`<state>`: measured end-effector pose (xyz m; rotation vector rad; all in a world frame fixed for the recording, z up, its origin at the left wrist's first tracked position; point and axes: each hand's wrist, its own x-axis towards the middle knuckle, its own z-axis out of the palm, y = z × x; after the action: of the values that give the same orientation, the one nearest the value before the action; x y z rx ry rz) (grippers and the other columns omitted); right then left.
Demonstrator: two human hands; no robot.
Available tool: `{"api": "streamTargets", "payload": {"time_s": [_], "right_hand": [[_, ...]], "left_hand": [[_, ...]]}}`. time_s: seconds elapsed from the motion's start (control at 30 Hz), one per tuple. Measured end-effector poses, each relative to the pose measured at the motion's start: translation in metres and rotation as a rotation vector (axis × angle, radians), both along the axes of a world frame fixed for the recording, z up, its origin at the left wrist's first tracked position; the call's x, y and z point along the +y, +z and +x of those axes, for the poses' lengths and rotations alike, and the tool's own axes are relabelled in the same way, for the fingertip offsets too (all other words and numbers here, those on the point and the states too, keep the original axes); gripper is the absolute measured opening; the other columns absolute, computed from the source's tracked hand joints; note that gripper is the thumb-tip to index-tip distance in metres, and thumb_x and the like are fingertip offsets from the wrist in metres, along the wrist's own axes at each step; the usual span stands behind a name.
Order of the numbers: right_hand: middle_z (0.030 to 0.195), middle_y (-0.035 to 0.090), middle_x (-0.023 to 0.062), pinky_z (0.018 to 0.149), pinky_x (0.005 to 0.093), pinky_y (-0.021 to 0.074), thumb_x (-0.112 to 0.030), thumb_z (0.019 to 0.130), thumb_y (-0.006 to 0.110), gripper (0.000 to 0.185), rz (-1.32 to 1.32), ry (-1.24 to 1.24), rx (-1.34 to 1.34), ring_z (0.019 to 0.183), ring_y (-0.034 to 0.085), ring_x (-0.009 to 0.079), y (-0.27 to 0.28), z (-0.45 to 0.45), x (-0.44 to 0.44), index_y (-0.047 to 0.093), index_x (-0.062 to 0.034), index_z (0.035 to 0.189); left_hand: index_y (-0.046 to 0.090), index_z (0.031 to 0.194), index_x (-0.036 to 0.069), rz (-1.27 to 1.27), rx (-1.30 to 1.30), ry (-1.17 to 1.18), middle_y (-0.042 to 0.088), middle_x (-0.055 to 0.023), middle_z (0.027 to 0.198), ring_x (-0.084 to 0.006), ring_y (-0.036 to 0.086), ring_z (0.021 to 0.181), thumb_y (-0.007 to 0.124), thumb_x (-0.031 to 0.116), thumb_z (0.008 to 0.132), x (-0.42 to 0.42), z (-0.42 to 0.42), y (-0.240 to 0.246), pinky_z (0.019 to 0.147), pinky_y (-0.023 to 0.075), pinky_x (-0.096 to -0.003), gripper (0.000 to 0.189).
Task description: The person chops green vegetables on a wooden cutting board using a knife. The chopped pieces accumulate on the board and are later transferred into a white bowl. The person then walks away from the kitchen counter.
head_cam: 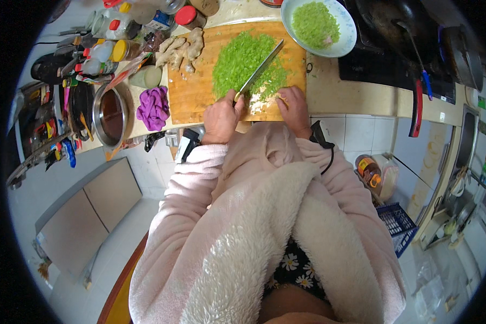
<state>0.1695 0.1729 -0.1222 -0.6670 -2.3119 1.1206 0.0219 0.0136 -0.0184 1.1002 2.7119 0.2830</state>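
My left hand grips the handle of a kitchen knife at the front of a wooden cutting board. The blade points away and to the right, across a spread heap of finely chopped green vegetable. At the board's front right, my right hand holds nothing; its fingers are loosely bent and apart, beside some scattered bits. A patterned white bowl overlaps the far right corner of the board and holds more chopped green vegetable, with a small pinkish piece at its edge.
Ginger root lies on the board's left side. Left of it are a purple cloth, a steel bowl of dark liquid and several bottles and jars. On the right, a wok and a red-handled utensil are at the black cooktop.
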Motion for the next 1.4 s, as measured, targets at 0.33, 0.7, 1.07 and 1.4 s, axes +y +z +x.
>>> {"api": "streamTargets", "payload": {"time_s": [0.33, 0.7, 1.07, 1.4], "right_hand": [[0.093, 0.058, 0.0129, 0.078, 0.0422, 0.049, -0.003, 0.082, 0.071, 0.02, -0.043, 0.014, -0.021, 0.089, 0.06, 0.033, 0.003, 0.002, 0.001, 0.063, -0.0025, 0.101], [0.094, 0.057, 0.0139, 0.08, 0.0426, 0.0485, 0.0, 0.081, 0.069, 0.024, -0.069, 0.015, 0.012, 0.09, 0.059, 0.033, 0.003, 0.001, 0.0, 0.061, -0.0023, 0.104], [0.096, 0.057, 0.0162, 0.082, 0.0461, 0.0463, -0.001, 0.079, 0.069, 0.028, -0.104, 0.027, -0.009, 0.094, 0.057, 0.0372, 0.0, 0.003, -0.002, 0.059, -0.0033, 0.105], [0.096, 0.056, 0.0159, 0.082, 0.0471, 0.0457, -0.002, 0.08, 0.068, 0.026, -0.073, 0.032, -0.012, 0.094, 0.056, 0.0377, -0.002, 0.003, -0.001, 0.059, -0.0035, 0.104]], "left_hand": [[0.061, 0.093, 0.01, 0.051, -0.03, 0.019, 0.067, -0.0207, 0.069, -0.0427, 0.066, 0.065, 0.062, 0.037, 0.097, -0.023, -0.004, 0.0, 0.057, 0.0497, -0.0521, 0.027], [0.06, 0.088, 0.009, 0.081, 0.031, 0.096, 0.068, -0.0176, 0.071, -0.0398, 0.066, 0.063, 0.065, 0.033, 0.095, -0.028, -0.005, 0.003, 0.055, 0.0493, -0.0496, 0.026], [0.062, 0.093, 0.011, 0.056, 0.011, 0.134, 0.069, -0.0185, 0.072, -0.0428, 0.066, 0.066, 0.062, 0.039, 0.096, -0.026, -0.015, -0.007, 0.059, 0.0502, -0.0536, 0.028], [0.064, 0.095, 0.01, 0.061, -0.006, 0.13, 0.068, -0.0179, 0.069, -0.042, 0.066, 0.066, 0.062, 0.038, 0.096, -0.028, -0.019, -0.004, 0.059, 0.05, -0.0533, 0.028]]}}
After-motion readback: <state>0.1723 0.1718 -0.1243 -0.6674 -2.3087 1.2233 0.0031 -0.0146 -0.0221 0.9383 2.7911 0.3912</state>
